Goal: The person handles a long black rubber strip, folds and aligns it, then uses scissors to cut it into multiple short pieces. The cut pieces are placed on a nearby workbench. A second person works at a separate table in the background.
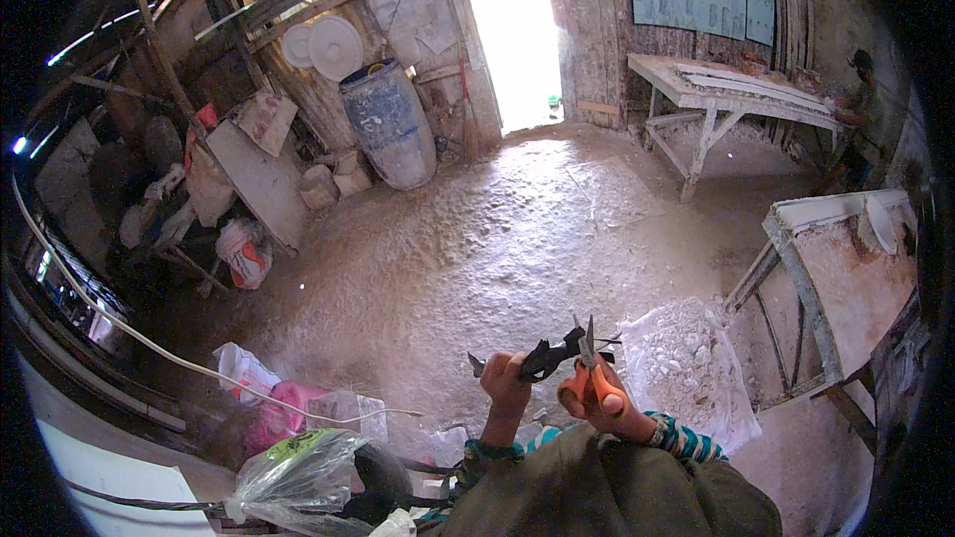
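Observation:
My left hand (505, 385) is closed around a crumpled black strip-like piece (542, 360). One end sticks out to the left of my fist, and the rest stretches right toward the scissors. What the strip is made of is too small to tell. In my right hand (625, 420) is a pair of scissors (599, 384) with orange handles, my fingers through the loops. Their blades point up and stand apart, right at the black piece's right end. Whether the blades touch it I cannot tell.
White rubble lies on a pale sheet (686, 363) to the right, beside a dusty low table (841, 283). A clear plastic bag (298, 482) and a pink bag (279, 418) are at lower left, under a pale cable (149, 338). Farther off stand a blue barrel (390, 124) and a workbench (686, 89) near a person (858, 109).

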`<state>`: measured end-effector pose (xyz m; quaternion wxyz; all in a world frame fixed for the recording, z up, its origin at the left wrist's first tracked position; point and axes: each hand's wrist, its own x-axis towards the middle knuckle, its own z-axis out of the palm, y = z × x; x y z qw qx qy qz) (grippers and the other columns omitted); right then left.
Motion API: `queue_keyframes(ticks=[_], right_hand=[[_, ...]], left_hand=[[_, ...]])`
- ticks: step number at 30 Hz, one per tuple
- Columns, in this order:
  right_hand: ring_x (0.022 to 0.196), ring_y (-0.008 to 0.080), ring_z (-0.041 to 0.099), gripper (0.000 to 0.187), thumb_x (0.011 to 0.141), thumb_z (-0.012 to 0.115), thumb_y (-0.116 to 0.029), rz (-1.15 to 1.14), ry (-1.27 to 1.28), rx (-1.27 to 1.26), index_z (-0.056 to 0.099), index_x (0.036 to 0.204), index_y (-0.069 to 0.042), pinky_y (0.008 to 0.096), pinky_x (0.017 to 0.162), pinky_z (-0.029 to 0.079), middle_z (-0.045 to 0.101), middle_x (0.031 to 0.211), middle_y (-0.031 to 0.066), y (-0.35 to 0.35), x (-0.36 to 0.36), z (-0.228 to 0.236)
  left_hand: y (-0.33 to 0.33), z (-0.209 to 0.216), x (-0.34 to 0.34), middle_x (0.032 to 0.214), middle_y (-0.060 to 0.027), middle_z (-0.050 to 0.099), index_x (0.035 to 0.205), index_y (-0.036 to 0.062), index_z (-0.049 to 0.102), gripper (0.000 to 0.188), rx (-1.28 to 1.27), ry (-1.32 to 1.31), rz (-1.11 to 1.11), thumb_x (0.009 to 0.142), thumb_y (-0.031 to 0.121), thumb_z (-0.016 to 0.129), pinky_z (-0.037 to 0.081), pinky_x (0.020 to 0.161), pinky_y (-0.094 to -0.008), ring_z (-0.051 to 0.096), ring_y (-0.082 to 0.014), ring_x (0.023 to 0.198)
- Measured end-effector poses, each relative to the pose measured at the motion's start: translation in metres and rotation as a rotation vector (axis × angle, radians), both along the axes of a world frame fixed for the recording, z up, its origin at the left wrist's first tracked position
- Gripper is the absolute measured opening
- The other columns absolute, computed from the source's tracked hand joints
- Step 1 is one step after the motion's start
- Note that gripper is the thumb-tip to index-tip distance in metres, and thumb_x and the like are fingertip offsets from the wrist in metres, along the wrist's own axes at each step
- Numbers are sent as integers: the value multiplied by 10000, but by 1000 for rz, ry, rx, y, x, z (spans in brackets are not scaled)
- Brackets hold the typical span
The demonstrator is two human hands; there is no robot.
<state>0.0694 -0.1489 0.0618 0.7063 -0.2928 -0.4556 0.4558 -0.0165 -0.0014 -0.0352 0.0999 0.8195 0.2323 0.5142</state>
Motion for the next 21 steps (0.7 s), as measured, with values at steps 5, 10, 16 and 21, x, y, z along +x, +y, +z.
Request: queue_keyframes(ticks=[5,10,16,21], right_hand=[[511,57,344,563,695,652,-521,-4,135,-13,342,980,-147,209,428,238,344,627,-37,1,-4,5],[511,55,358,538,683,689,-477,-132,51,-122,348,941,-150,209,426,242,353,619,-37,-4,0,6],[553,82,395,532,694,702,-429,133,133,-29,363,981,-136,218,480,278,432,665,-9,-5,3,9],[628,102,424,512,692,727,-353,240,139,-110,362,962,-117,226,543,311,447,727,2,0,3,9]], left_hand=[[6,-13,0,635,-30,529,692,133,593,93,-25,9,-7,682,205,651,426,499,-348,537,-219,578],[7,2,-1,632,-61,488,774,88,551,165,-3,-105,-24,628,29,600,396,463,-351,511,-250,546],[11,8,-5,672,-78,508,779,93,546,164,-101,-92,21,641,9,573,410,490,-360,530,-272,583],[13,16,-8,696,-82,531,792,89,547,135,-252,-19,5,676,41,598,423,511,-361,548,-288,614]])
